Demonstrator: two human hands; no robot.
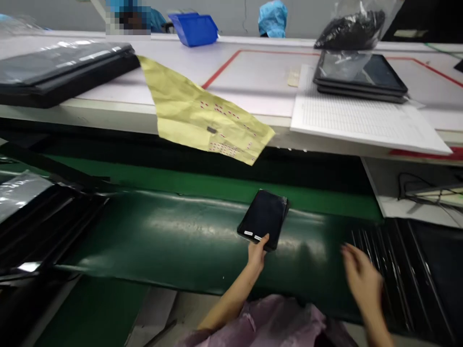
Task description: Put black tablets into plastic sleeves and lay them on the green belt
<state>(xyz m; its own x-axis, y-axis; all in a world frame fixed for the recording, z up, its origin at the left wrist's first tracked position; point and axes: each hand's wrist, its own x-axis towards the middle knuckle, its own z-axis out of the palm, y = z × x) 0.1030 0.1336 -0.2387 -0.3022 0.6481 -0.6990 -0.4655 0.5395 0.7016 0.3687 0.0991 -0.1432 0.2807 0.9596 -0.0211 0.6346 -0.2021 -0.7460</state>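
1. Left hand (257, 251) pinched the tablet's (264, 219) near edge
2. Right hand (361, 278), blurred, hovered spread right of the tablet, holding nothing
3. Tablet lay flat on the green belt (173, 241); it looked stiff, slick, fragile, best gripped by its edges

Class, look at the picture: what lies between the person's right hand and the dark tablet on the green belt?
Head view: only bare green belt separates right hand from tablet.

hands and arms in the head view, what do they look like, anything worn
Both are bare: the left hand and right hand show no gloves, rings or watch that can be made out, and the forearms are uncovered. The right hand is motion-blurred. Loose pale lilac fabric, seemingly the person's garment, bunches near the left elbow.
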